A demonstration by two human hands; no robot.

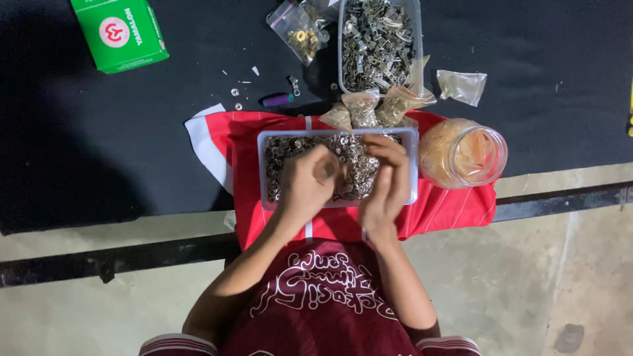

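Note:
A clear rectangular tray full of small silver metal rings rests on a red cloth at the near edge of a black table. My left hand is curled over the middle of the tray, fingers bunched as if pinching small rings. My right hand lies over the tray's right half, fingers bent down into the rings. What either hand actually holds is hidden by the fingers.
A second clear tub of larger metal clips stands behind, with small plastic bags in front. A clear jar lies right of the tray. A green box sits far left; a bag of brass washers is near it.

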